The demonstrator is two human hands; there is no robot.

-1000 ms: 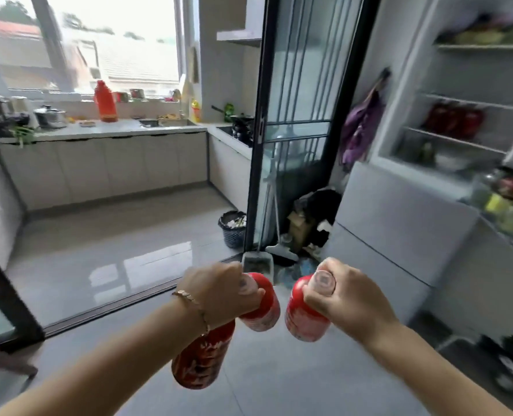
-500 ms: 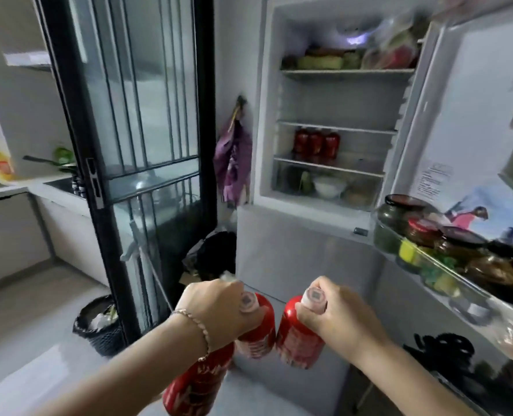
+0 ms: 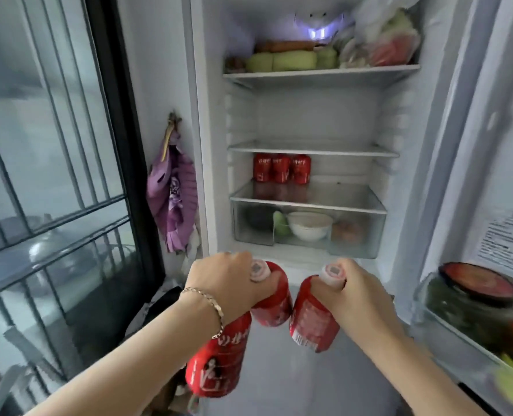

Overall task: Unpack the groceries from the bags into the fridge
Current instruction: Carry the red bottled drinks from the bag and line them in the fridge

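Bottles in hand: the left hand (image 3: 229, 285) grips two by the neck, an upper red bottle (image 3: 274, 307) leaning toward the fridge and a lower red bottle (image 3: 219, 364) hanging under the wrist. The right hand (image 3: 358, 298) grips a third red bottle (image 3: 310, 321) at its white cap.
Fingers: both sets are curled tight round the necks, with the thumbs tucked out of sight.
Where: all three are held before the open fridge (image 3: 318, 115), lower than its clear drawer (image 3: 357, 235). The upper and third bottles are just beside each other; whether they touch cannot be told.
Open room: the second shelf (image 3: 309, 148) shows bare glass. On the shelf below, three shelved bottles (image 3: 281, 169) stand at the back left, with bare glass to their right.
Edges: the fridge door (image 3: 507, 130) stands open on the right, its door bin (image 3: 420, 298) close to the right forearm. The black frame of a glass sliding door (image 3: 115, 139) and a hanging purple cloth (image 3: 174, 202) are on the left.
Hard to make out: the top-shelf produce (image 3: 282, 62) and the door-bin jars (image 3: 477, 292) are blurred. A white bowl (image 3: 309, 226) shows in the drawer, but its neighbours are unclear. The forearm covers part of the lower bottle.
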